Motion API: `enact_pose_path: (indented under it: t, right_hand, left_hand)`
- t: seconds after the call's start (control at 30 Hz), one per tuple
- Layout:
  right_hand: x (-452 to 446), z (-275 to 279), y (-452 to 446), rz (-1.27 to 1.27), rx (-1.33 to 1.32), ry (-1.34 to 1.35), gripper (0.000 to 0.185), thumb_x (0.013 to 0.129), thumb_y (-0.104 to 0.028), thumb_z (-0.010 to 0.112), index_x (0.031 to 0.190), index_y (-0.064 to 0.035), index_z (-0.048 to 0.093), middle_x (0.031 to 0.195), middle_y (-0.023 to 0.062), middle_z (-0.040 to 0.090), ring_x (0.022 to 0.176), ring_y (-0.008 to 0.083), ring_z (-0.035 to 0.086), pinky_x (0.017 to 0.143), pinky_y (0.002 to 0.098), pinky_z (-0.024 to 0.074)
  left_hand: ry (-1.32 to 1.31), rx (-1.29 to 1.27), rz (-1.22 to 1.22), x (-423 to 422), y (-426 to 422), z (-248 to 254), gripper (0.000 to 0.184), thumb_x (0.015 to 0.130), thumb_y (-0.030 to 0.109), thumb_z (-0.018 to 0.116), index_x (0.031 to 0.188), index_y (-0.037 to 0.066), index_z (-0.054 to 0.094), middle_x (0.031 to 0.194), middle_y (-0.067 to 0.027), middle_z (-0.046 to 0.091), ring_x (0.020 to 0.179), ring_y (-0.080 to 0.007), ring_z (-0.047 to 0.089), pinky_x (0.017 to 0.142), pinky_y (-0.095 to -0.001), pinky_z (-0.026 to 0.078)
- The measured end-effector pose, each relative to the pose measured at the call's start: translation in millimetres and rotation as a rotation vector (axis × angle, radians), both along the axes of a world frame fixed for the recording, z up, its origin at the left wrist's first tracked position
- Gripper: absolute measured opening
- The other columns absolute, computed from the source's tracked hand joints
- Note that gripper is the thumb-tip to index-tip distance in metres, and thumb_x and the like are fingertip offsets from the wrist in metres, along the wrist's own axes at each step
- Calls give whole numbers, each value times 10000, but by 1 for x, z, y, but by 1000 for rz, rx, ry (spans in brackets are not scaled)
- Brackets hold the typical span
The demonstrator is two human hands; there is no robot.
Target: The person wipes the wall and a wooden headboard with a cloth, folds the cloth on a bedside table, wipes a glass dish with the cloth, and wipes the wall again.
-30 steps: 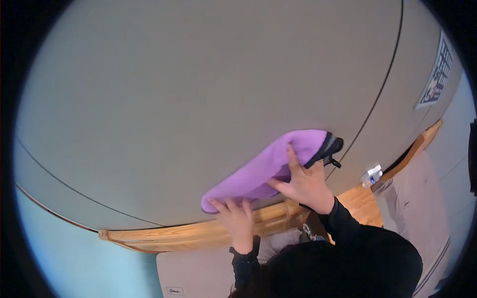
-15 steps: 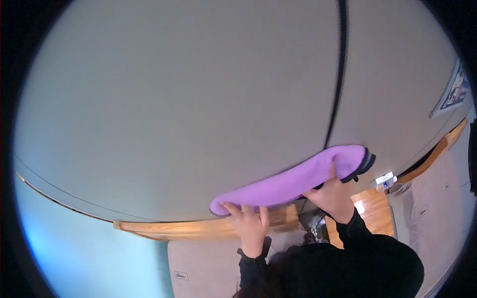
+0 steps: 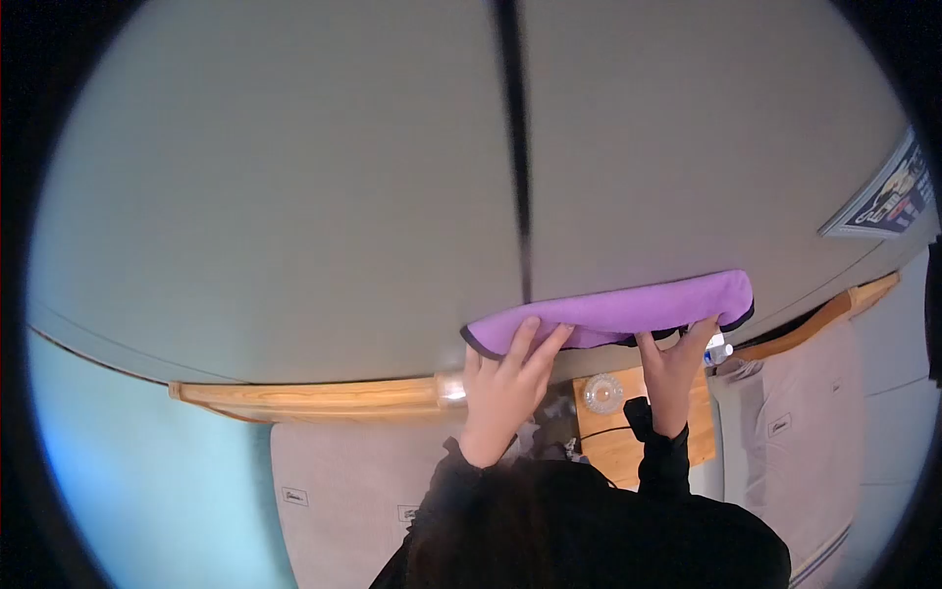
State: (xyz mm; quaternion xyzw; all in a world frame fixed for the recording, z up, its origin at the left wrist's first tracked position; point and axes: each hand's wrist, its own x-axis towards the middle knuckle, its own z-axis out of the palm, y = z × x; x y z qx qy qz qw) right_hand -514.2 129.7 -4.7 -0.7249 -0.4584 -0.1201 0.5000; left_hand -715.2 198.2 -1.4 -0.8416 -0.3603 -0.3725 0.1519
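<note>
- Purple soft cloth with dark edging (image 3: 628, 306) lies as a long, narrow strip on a broad, smooth grey surface (image 3: 294, 196), just beyond both hands and across the near end of a straight dark seam (image 3: 517, 147).
- Bare left hand (image 3: 507, 388) rests at the cloth's left end, fingers splayed over the fabric rather than curled into a fist; this probably holds that end flat.
- Bare right hand (image 3: 677, 378) touches the near edge towards the right end, its thumb and a finger set apart. Some fingertips are hidden, so I cannot tell whether it pinches the cloth.
- Between the hands a middle stretch of cloth is left free. The wide spacing likely spreads the pressure and holds the strip straight.
- Below the cloth in view, between the wrists, a round clear glass dish (image 3: 602, 394) sits on a light wooden tabletop (image 3: 608, 447), apart from both hands.
</note>
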Motion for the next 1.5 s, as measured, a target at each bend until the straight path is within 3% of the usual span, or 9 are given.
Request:
enact_pose_path:
  t: [0.1, 0.13, 0.33, 0.63, 0.93, 1.03, 1.07, 1.33, 1.5]
  right_hand:
    - [-25, 6, 8, 12, -39, 25, 955, 726, -295, 802, 1409, 86, 254, 1170, 264, 485, 1047, 397, 447, 911, 462, 373]
    - [-33, 8, 13, 24, -46, -38, 959, 724, -295, 804, 1411, 88, 255, 1143, 261, 514, 1020, 407, 478, 904, 467, 383]
    - [-98, 29, 49, 133, -81, -305, 960, 714, -377, 806, 1389, 100, 318, 816, 209, 674, 725, 379, 672, 782, 446, 498]
    - [-153, 37, 77, 312, 189, -570, 809, 687, -319, 841, 1372, -107, 468, 1013, 140, 679, 888, 323, 656, 884, 458, 426]
    - [-92, 24, 47, 170, -16, -360, 950, 612, -365, 876, 1366, 7, 434, 996, 190, 673, 898, 359, 654, 875, 482, 435]
    - [-51, 8, 34, 108, -208, -8, 1020, 595, -366, 883, 1372, 65, 381, 968, 210, 666, 909, 384, 645, 855, 496, 445]
    - [-41, 8, 29, 99, -95, 81, 1033, 595, -352, 880, 1366, 86, 351, 920, 198, 667, 896, 404, 638, 833, 510, 453]
    - [37, -27, -9, -104, -79, 239, 985, 650, -294, 858, 1390, 11, 283, 1285, 253, 385, 1175, 405, 420, 974, 477, 368]
    - [50, -48, -15, -104, -27, 294, 931, 682, -258, 840, 1381, 26, 293, 1284, 251, 383, 1165, 401, 422, 998, 466, 351]
  left_hand:
    - [-93, -35, 79, -18, 4, 0, 464, 740, 214, 716, 1187, 325, 653, 1232, -43, 526, 1006, -291, 536, 861, -467, 438]
    - [-81, 47, 89, -29, 10, -7, 360, 785, 273, 721, 1139, 233, 670, 1403, -215, 426, 1007, -413, 539, 855, -514, 433]
    - [-156, -95, 320, -96, 12, -9, 417, 823, 255, 688, 1212, 129, 605, 1474, -274, 298, 1077, -492, 490, 885, -543, 414]
    - [-210, -336, 472, -140, 7, -20, 517, 876, 243, 631, 1300, 2, 461, 1500, -318, 199, 1223, -564, 369, 967, -565, 363]
    - [-310, -281, 250, -84, 7, -4, 417, 815, 268, 688, 1153, 38, 604, 1377, -460, 253, 1013, -581, 532, 816, -576, 461]
    - [-184, -223, 214, -47, 3, -4, 366, 797, 266, 702, 1118, 100, 640, 1327, -424, 350, 941, -553, 566, 812, -574, 459]
    - [-121, -93, 143, -38, 8, -14, 537, 802, 316, 691, 1258, 72, 544, 1457, -395, 194, 947, -530, 521, 801, -518, 451]
    - [49, -66, -162, 44, -9, -15, 430, 773, 248, 700, 1200, 266, 647, 1300, -184, 484, 1019, -378, 554, 836, -495, 442]
    - [109, -19, -102, 65, -17, -14, 478, 752, 228, 696, 1215, 325, 631, 1308, -58, 505, 900, -276, 563, 780, -442, 435]
